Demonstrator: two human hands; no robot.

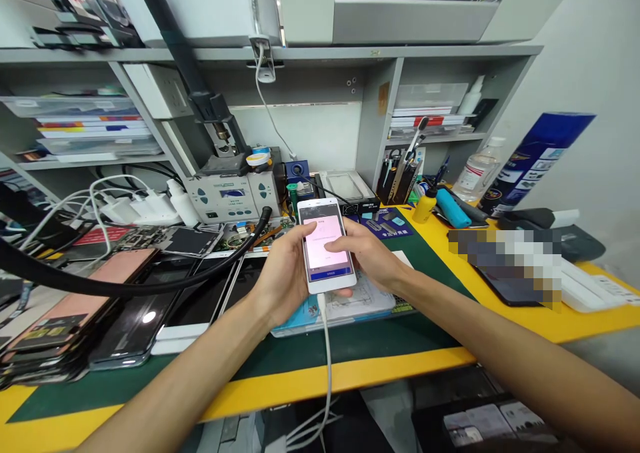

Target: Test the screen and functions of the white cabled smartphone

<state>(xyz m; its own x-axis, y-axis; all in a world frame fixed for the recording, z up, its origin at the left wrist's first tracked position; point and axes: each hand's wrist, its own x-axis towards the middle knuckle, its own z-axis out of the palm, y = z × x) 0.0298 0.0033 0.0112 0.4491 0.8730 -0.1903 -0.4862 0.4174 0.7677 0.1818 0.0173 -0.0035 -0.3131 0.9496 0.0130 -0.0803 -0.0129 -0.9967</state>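
A white smartphone (327, 276) with a lit pink screen is held upright between both hands, over the front middle of the bench. My left hand (285, 266) grips its left side, the thumb on the upper left of the screen. My right hand (373, 253) wraps the right side, its thumb over the middle of the screen. The text on the screen is too small to read. From the phone's bottom edge a white charging cable (327, 353) hangs down over the bench front. Beneath the hands lies a pale blue and white pad or box (290, 325) on the green mat (430, 333).
Stacked phones and phone parts (125, 306) cover the bench's left side, crossed by a thick black hose (150, 286). Behind stands a grey control unit (225, 199). A pen holder (395, 179), yellow bottle (425, 206) and clear bottle (477, 173) stand at right. Shelving (380, 119) rises behind.
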